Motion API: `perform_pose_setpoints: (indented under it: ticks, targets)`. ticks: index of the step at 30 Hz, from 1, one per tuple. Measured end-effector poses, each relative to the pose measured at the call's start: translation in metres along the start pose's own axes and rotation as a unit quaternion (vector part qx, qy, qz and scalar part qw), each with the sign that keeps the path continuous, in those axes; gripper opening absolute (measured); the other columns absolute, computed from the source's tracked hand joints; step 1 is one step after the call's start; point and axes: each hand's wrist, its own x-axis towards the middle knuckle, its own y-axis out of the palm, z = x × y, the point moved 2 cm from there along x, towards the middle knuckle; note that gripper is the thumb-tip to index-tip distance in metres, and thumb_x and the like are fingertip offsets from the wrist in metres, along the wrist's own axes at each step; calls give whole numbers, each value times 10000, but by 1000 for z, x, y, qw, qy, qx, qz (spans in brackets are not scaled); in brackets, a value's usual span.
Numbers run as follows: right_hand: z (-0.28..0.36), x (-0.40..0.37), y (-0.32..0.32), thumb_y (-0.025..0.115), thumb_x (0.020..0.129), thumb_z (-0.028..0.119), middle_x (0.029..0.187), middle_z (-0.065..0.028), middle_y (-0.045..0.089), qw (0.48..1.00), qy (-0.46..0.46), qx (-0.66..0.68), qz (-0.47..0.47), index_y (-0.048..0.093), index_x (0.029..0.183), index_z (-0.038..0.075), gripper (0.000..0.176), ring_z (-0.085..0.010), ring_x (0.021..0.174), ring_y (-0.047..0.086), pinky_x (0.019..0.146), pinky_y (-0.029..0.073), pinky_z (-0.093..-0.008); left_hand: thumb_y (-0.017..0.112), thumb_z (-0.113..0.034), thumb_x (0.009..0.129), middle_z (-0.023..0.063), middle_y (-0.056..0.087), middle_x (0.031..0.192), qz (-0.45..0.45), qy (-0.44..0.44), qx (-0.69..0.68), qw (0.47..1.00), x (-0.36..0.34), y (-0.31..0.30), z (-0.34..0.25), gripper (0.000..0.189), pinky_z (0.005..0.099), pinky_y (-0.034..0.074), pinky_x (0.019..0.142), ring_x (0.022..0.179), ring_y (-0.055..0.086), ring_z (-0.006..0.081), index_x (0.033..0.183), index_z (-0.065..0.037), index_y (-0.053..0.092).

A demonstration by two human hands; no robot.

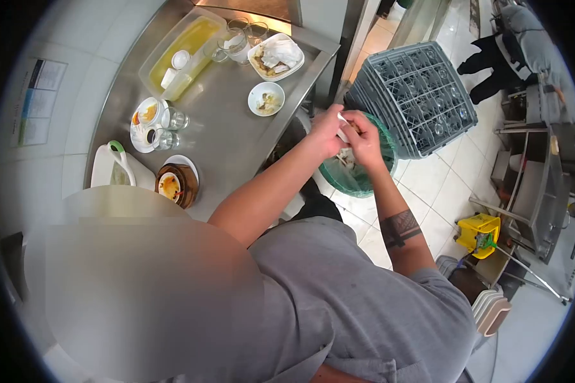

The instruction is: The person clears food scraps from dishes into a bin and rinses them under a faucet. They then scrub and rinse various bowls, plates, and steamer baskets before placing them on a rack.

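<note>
My left hand (326, 133) and my right hand (364, 139) are close together above a round bin with a green liner (349, 185). The fingers of both are closed around a small white thing (343, 119), mostly covered, which I cannot identify. Pale scraps (346, 157) lie in the bin below. On the metal counter to the left, nearest the hands, stand a white bowl with food remains (266, 99) and a square white dish with crumpled napkins (276, 57).
A stack of grey glass racks (412, 96) stands right beside the bin. The metal counter (227, 108) holds a long plastic tub (198, 32), several glasses (166, 138) and dirty plates. A yellow mop bucket (479, 235) sits on the tiled floor; another person (498, 60) is at the upper right.
</note>
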Motion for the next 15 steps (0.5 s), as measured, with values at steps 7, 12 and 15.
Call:
perform_pose_setpoints:
  ticks: [7,12,15]
  targets:
    - [-51,-9,-39,643,937,105,712,-39,630,938,208,276,-4,666,741,1,223,-113,715,562,697,422,-266,580,-376,946,162,635,1065,-43,-80,55,994,38,-6,14,389,585,567,737,916,655,315,1208,-96,518]
    - [-67,-18,-80,670,934,188,861,-95,724,949,273,154,22,716,794,12,229,-184,788,650,790,465,-278,626,-409,909,152,627,1001,-84,-73,67,992,40,-32,-7,375,592,560,754,927,646,319,1112,-98,575]
    - [-73,-14,-79,738,871,271,1101,-139,722,945,118,-301,45,752,981,53,244,-315,1048,655,945,492,-369,627,-433,898,161,632,965,-37,-69,-9,997,17,-54,-29,379,601,563,756,880,659,335,1079,-100,606]
